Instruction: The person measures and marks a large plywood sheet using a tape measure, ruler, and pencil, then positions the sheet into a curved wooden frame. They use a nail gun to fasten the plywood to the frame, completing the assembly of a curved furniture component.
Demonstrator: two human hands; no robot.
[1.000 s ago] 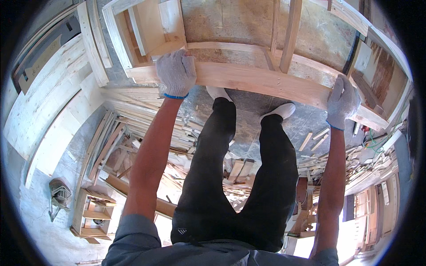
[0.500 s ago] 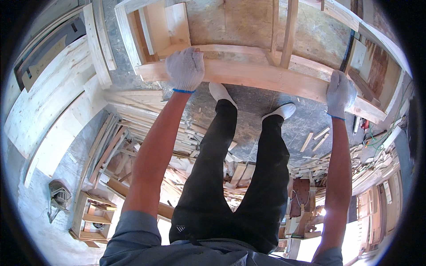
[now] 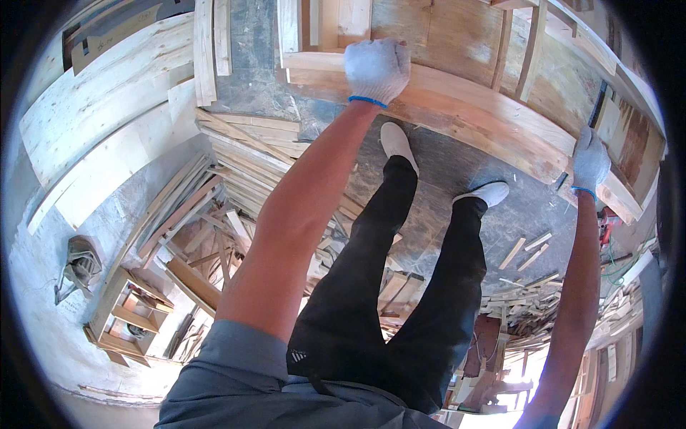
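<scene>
My left hand (image 3: 376, 69), in a pale knitted glove with a blue cuff edge, is curled into a fist over the near rail of a large wooden frame (image 3: 464, 107). My fingertips are hidden behind the wood there. My right hand (image 3: 590, 161), gloved the same way, is clasped round the same near side, close to its right end; how firmly either hand squeezes I cannot tell. The hands are well apart, and my right arm reaches out straighter than my left, which is bent.

The frame lies at the far side of the scene, in front of my feet, its near rail running from far left down toward the right. Inside it I see a brownish panel (image 3: 436, 32), with a narrow crossbar (image 3: 532, 53) slanting over it toward the right.

Below the rail are my white shoes (image 3: 398, 145), set apart on a dark, scuffed floor (image 3: 446, 229). To the right of them lie a few thin wooden strips (image 3: 525, 250), and beyond those, at the right, a heap of offcuts (image 3: 536, 304). A small red object (image 3: 607, 222) is near my right forearm.

On the left, a stack of narrow timber (image 3: 246, 154) is close to my left forearm, and broad pale boards (image 3: 100, 100) stand further left. An open wooden shelf box (image 3: 132, 314) is at the near left.
</scene>
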